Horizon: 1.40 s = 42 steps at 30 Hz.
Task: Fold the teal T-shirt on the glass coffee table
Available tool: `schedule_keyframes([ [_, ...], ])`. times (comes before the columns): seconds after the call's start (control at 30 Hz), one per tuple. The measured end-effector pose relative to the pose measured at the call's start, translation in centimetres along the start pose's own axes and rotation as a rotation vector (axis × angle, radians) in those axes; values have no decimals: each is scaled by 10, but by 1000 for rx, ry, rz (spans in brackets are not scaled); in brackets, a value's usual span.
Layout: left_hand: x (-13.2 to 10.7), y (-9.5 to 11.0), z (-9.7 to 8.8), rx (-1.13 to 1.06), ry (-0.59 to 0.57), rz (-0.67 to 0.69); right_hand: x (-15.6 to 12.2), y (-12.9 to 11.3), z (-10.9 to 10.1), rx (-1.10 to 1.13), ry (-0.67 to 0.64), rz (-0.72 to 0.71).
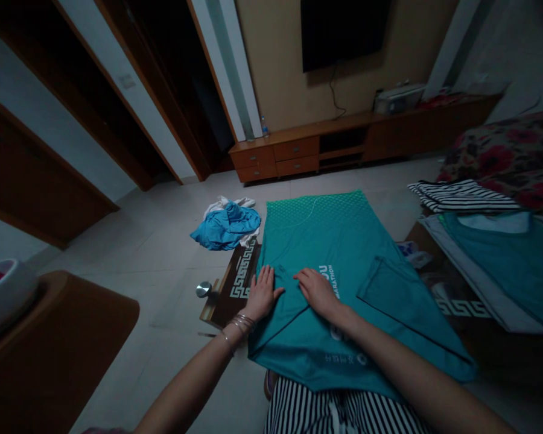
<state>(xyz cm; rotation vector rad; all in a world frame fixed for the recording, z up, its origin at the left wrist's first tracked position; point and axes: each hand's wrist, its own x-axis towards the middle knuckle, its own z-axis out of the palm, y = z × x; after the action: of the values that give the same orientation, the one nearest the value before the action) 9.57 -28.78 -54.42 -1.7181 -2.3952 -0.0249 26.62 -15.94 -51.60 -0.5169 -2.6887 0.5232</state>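
Observation:
A teal T-shirt (321,235) with white printed lettering lies spread over a low table, its near part reaching my lap. Both of its sleeves are folded inward over the body. At the shirt's left edge my left hand (262,294) lies flat on the fabric, fingers stretched out and thumb apart. My right hand (319,294) rests on the middle of the shirt beside the lettering, close to the left sleeve. Its fingers are slightly bent and touch the cloth, with no fabric visibly gripped.
On the table's right lie folded teal and grey shirts (502,259) and a black-and-white striped garment (466,196). A blue and white clothes heap (228,224) sits beyond the table's left end (235,280). A metal knob-like object (203,289) is nearby. A wooden cabinet (298,154) stands behind.

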Motion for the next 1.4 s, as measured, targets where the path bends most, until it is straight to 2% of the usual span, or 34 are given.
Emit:
schedule_keyframes([
  [0.1,-10,-7,13,-6,-33,-25,-27,27,-17,16,88,-24],
  [0.23,-7,-13,9,11,-26,-18,-67,90,-45,-86,185,80],
  [0.37,5,-1,-2,44,44,-7,-90,151,-66,-265,185,196],
  [0.47,14,18,-1,28,39,-42,-93,175,-65,-352,129,223],
  [0.6,17,39,7,-13,-13,-79,-94,184,-46,-391,57,239],
  [0.7,17,45,7,-25,-34,-46,-96,186,-40,-404,39,252],
  [0.8,16,44,3,-40,-57,-89,-94,190,-44,-385,21,260],
  [0.9,15,44,3,-31,-23,-157,-92,191,-47,-366,47,280],
  [1.0,17,46,8,-44,-5,-143,-90,188,-49,-347,51,292],
  [1.07,20,46,8,-121,-14,-153,-92,184,-52,-310,38,301],
  [1.13,19,41,2,-258,6,-233,-101,180,-61,-256,49,295],
  [1.2,10,31,-11,-405,109,-330,-121,176,-72,-200,104,271],
  [1.27,-14,17,-27,-504,301,-389,-148,172,-85,-155,182,247],
  [1.33,-51,5,-41,-566,495,-462,-174,170,-96,-132,240,234],
  [1.4,-97,0,-48,-663,635,-648,-189,169,-105,-128,264,222],
])
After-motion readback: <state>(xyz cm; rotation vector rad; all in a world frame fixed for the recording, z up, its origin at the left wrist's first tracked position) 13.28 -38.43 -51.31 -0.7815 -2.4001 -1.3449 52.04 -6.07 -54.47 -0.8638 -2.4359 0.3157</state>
